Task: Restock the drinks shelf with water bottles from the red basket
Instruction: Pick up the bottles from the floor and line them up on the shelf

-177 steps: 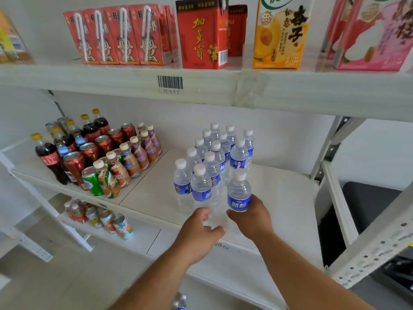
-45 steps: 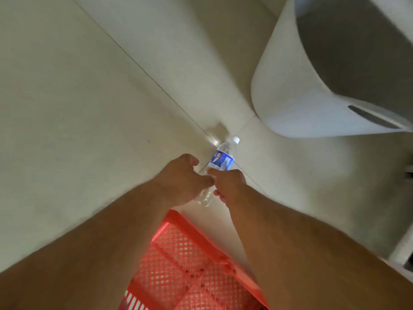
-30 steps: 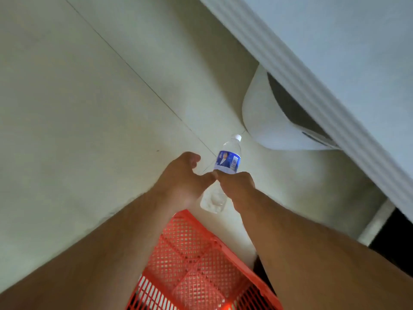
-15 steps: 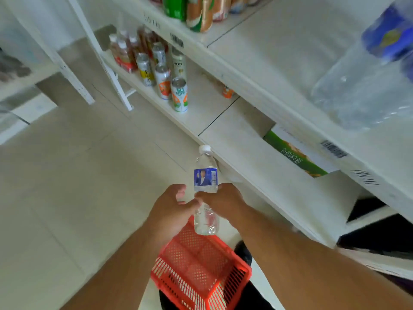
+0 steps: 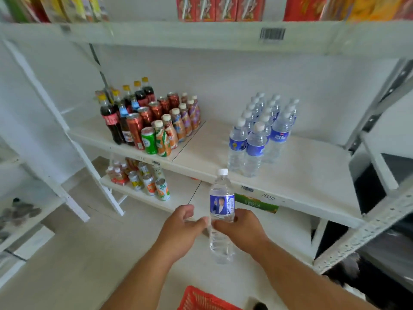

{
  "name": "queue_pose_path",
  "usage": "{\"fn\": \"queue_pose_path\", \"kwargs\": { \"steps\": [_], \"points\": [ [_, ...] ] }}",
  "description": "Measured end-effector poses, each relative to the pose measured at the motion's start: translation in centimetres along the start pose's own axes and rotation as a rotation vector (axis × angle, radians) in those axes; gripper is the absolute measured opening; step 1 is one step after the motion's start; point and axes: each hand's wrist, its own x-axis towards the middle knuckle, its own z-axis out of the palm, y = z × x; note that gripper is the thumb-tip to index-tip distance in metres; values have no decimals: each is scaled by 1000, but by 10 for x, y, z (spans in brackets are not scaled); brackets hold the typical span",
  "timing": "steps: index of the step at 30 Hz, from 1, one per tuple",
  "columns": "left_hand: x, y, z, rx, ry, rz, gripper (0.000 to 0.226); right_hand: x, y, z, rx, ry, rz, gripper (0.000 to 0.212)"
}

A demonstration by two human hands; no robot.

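Note:
I hold one clear water bottle [image 5: 221, 209] upright in front of the shelf, white cap up and blue label facing me. My right hand [image 5: 242, 230] grips its middle from the right. My left hand [image 5: 182, 227] touches it from the left with thumb and fingertips. Behind it, on the white drinks shelf [image 5: 312, 175], several water bottles [image 5: 261, 130] stand in rows. Only the rim of the red basket [image 5: 201, 299] shows, at the bottom edge below my arms.
Cola bottles, cans and tea bottles [image 5: 147, 121] fill the shelf's left half. Cans and small bottles [image 5: 143, 179] sit on the lower shelf, beside a green carton [image 5: 256, 203]. Drink cartons [image 5: 220, 7] line the top shelf. A metal upright [image 5: 366, 229] stands at the right.
My view has swung up from the floor and basket to the shelf. The bottle has risen with both hands and now stands upright at the height of the shelf's front edge.

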Motion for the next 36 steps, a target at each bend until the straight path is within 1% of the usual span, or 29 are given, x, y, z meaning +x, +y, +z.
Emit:
{"fn": "queue_pose_path", "kwargs": {
  "steps": [3,6,11,15,19,28,36],
  "points": [
    [-5,18,16,33,-50,67,60,-11,0,-24,56,111,-60,17],
    [-6,36,33,58,-111,116,59,-17,0,-46,97,196,-66,18],
    [3,69,62,74,-138,169,54,-8,3,-83,118,262,-59,26],
    [16,94,86,95,-137,197,61,8,4,-111,95,307,-72,35],
    [32,110,109,102,-132,199,65,25,10,-135,97,334,-73,39],
    [56,131,155,109,-123,170,63,78,33,-173,89,381,-10,54],
    [76,137,172,145,-81,95,61,125,29,-192,114,367,8,40]
  ]
}}
